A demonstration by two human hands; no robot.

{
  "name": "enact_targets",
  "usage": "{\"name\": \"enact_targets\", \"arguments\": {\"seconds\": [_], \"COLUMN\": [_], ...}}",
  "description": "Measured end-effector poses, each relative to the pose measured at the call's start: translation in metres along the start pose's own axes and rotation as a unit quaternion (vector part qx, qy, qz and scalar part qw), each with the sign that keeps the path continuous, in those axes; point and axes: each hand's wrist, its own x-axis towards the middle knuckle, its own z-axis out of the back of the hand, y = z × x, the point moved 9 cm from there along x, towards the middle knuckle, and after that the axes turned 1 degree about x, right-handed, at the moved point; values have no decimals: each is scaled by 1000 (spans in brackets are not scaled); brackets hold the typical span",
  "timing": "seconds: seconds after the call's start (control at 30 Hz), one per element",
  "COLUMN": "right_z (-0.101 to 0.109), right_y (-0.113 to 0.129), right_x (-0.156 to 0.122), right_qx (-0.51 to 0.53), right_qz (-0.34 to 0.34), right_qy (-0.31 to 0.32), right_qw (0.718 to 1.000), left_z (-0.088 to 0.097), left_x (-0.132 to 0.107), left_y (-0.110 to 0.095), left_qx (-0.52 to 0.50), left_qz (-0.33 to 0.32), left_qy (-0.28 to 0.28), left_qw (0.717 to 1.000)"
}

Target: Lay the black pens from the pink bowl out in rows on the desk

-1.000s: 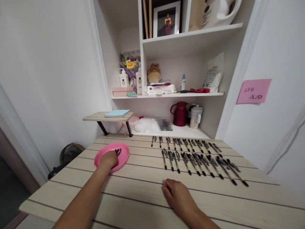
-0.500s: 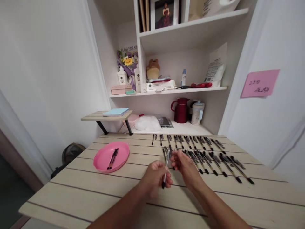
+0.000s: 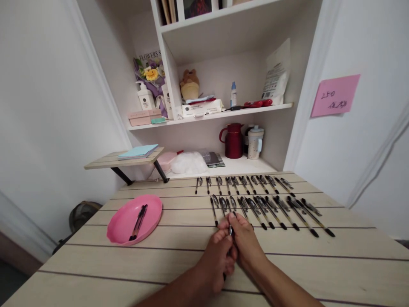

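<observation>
Both my hands meet low at the middle of the wooden table. My left hand and my right hand are closed together round one black pen, of which only a short bit shows between the fingers. Just beyond them lie two rows of several black pens with their caps beside them. To the left stands a pink plate holding two capped black pens.
Behind the table an alcove shelf carries a red jug, a white mug, bottles, a plush toy and boxes. A small riser shelf with a blue notebook stands back left. A pink sticky note hangs on the right wall.
My left hand left the pink plate, where two pens now lie, and took a pen from the rows. Both hands then dropped nearer to me and closed together on that pen.
</observation>
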Motion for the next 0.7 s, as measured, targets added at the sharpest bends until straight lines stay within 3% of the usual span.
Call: {"name": "enact_targets", "arguments": {"seconds": [0.1,0.23,0.4,0.57,0.7], "right_z": [4,5,29,52,50], "right_y": [12,27,46,58,46], "right_x": [-3,-3,10,18,22], "right_qx": [-6,-9,74,67,-2], "right_qz": [40,56,100,144,103], "right_qy": [-34,-30,-52,-97,-80], "right_qw": [999,998,991,983,991], "left_z": [-6,-11,-16,-13,6], "left_x": [-12,-22,-26,-22,-14], "left_y": [-2,-7,-1,-6,-26], "left_qx": [-12,-20,-26,-43,-69], "left_qz": [25,52,66,16,-31], "left_qy": [24,76,141,133,70], "left_qw": [999,996,987,990,995]}}
